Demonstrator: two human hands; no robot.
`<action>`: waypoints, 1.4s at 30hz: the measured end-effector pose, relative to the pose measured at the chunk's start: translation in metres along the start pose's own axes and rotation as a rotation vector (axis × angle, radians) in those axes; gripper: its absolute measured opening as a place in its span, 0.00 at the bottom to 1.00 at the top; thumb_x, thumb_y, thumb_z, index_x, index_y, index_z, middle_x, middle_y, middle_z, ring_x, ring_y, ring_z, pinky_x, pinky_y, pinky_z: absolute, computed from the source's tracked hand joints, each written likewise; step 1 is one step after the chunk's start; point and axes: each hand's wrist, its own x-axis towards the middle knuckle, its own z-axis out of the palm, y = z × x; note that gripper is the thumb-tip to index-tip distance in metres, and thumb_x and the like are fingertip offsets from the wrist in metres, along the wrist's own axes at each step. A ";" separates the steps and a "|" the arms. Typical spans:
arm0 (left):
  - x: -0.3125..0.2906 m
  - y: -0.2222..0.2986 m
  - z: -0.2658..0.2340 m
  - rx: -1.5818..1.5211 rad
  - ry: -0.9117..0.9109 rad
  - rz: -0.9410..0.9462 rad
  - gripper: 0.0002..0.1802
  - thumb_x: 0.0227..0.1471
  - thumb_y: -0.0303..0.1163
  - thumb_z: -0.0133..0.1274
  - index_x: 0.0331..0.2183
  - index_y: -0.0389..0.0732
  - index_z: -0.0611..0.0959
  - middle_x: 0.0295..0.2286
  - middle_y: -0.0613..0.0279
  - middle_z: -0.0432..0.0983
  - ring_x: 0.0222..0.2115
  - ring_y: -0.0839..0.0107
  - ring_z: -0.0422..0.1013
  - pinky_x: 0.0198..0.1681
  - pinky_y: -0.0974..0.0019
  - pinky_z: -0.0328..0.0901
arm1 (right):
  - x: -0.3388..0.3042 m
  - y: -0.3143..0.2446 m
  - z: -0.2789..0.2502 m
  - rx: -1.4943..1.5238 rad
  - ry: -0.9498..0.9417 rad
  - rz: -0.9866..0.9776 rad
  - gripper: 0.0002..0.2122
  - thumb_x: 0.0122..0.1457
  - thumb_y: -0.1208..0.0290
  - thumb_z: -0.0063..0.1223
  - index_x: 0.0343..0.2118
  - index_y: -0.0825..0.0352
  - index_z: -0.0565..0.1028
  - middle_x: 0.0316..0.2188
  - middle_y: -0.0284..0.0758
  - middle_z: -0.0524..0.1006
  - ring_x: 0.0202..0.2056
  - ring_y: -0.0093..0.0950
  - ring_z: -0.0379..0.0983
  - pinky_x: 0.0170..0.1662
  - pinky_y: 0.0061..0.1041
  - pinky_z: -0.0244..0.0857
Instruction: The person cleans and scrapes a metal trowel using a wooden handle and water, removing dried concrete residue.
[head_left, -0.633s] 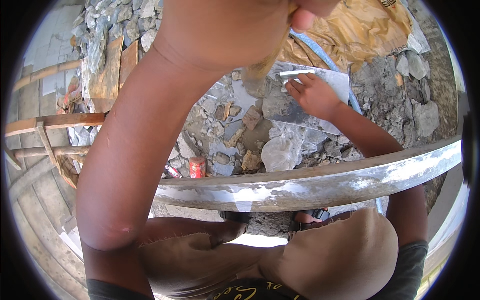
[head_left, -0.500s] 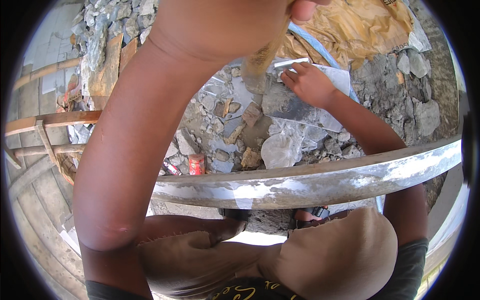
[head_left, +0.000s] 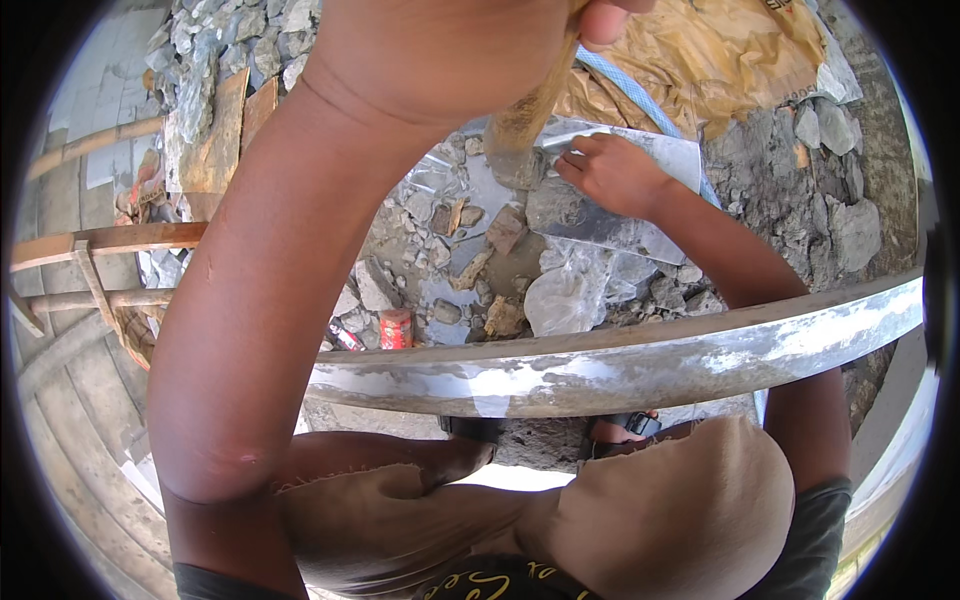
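My left hand (head_left: 450, 50) is raised large at the top, its fingers closed round a brownish stick-like piece (head_left: 520, 135). That piece slants down to a grey, dirty lower end; its upper part is hidden by the hand. Farther right, my right hand (head_left: 612, 172) rests over a flat grey slab (head_left: 665, 155) with a dark, dusty patch. Its bent fingers are closed on a pale narrow bar (head_left: 570, 134) lying over the slab's far left part. The stick's lower end appears just left of these fingers.
A curved, whitish-stained rail (head_left: 600, 375) crosses between my body and the rubble. Broken stones (head_left: 505, 230), clear plastic (head_left: 565, 300) and a red can-like item (head_left: 395, 328) lie beyond it. A blue hose (head_left: 635, 88) passes a brown paper sack (head_left: 720, 60). Wooden bars (head_left: 120, 240) stand left.
The fingers of my right hand have shifted slightly down and left, and the pale bar shows lower and more tilted. My left hand and the stick-like piece have barely moved.
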 end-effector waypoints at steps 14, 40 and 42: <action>0.002 -0.001 -0.004 0.007 -0.022 0.017 0.15 0.59 0.36 0.53 0.41 0.36 0.72 0.28 0.61 0.71 0.26 0.74 0.68 0.30 0.70 0.66 | -0.013 0.013 0.009 0.014 0.119 -0.097 0.15 0.54 0.72 0.51 0.45 0.64 0.77 0.35 0.29 0.80 0.45 0.28 0.74 0.43 0.28 0.71; 0.014 0.015 0.017 0.591 -0.024 0.481 0.10 0.56 0.29 0.54 0.26 0.34 0.75 0.19 0.63 0.69 0.17 0.74 0.64 0.25 0.70 0.63 | -0.106 -0.023 -0.036 0.096 0.202 0.417 0.22 0.48 0.78 0.55 0.50 0.64 0.76 0.42 0.35 0.80 0.42 0.37 0.73 0.48 0.37 0.65; 0.006 0.025 0.040 0.367 0.193 0.188 0.09 0.53 0.27 0.54 0.23 0.35 0.75 0.18 0.62 0.68 0.17 0.72 0.65 0.23 0.69 0.62 | -0.123 -0.017 -0.044 0.016 0.279 0.710 0.21 0.49 0.75 0.57 0.50 0.64 0.76 0.44 0.38 0.78 0.43 0.40 0.72 0.47 0.39 0.64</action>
